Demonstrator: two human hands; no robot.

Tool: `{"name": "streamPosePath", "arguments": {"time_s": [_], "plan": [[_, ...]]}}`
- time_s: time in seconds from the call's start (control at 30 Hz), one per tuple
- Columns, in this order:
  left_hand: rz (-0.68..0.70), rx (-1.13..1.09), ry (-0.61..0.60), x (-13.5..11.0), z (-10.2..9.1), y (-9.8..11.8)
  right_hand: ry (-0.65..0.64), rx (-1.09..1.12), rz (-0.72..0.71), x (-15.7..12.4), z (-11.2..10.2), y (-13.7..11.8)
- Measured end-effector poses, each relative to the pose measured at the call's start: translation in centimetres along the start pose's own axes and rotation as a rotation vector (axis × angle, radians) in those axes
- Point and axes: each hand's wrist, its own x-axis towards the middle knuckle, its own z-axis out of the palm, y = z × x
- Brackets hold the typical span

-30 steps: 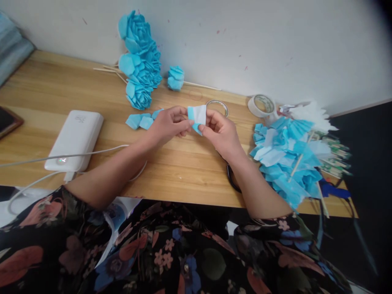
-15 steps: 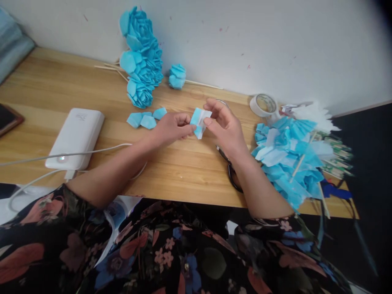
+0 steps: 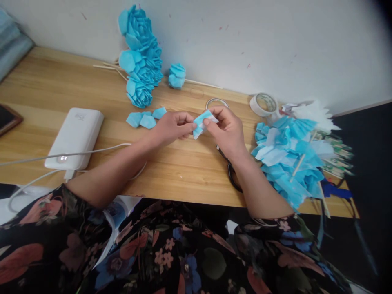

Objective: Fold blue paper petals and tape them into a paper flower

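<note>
Between my two hands is a small blue petal piece point(image 3: 200, 123) with a paler strip along it, apparently crepe paper or thin fabric. My left hand point(image 3: 173, 127) pinches its left edge between thumb and fingers. On its right side, my right hand point(image 3: 226, 125) grips it, thumb in front and fingers curled behind. Several cut blue petals point(image 3: 148, 121) lie on the table just left of my left hand. Behind my right hand shows part of a tape ring point(image 3: 217, 100). Black-handled scissors point(image 3: 233, 178) lie partly hidden under my right forearm.
Blue paper roses point(image 3: 141, 61) on sticks stand against the wall, with a smaller blue flower point(image 3: 177, 76) beside them. A white power bank point(image 3: 75, 138) with cables sits left. At right are a tape roll point(image 3: 263, 105) and a heap of blue sheets point(image 3: 288, 159).
The petal piece has been tilted and folded or turned, so less of its pale strip shows. My right fingers have curled in and lowered, uncovering the tape ring behind them.
</note>
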Motion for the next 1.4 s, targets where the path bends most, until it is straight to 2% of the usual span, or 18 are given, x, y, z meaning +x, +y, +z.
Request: {"name": "streamPosePath", "arguments": {"time_s": [0.2, 0.37, 0.5, 0.7, 1.0, 1.13, 1.3, 1.4], "plan": [[0.024, -0.012, 0.006, -0.1, -0.1, 0.4, 0.01, -0.037, -0.008, -0.1, 0.0, 0.0], [0.037, -0.007, 0.013, 0.0, -0.2, 0.5, 0.015, -0.019, -0.006, 0.2, -0.3, 1.1], [0.065, 0.041, 0.036, -0.2, -0.1, 0.5, -0.051, 0.02, 0.016, 0.3, -0.4, 1.7], [0.149, 0.133, 0.029, -0.5, 0.2, 0.5, -0.108, -0.028, 0.037, -0.2, -0.1, 0.9], [0.161, 0.142, 0.013, -0.6, 0.1, 0.4, -0.112, -0.069, 0.025, -0.4, 0.0, 0.4], [0.158, 0.116, 0.019, -0.7, 0.2, 0.6, -0.089, -0.05, 0.006, -0.4, 0.1, 0.2], [0.128, 0.121, 0.136, -0.6, 0.1, 0.9, -0.018, 0.029, -0.007, 0.0, -0.1, 0.6], [0.124, 0.129, 0.154, -0.5, 0.1, 1.1, 0.033, 0.022, -0.014, 0.2, -0.3, 0.9]]}}
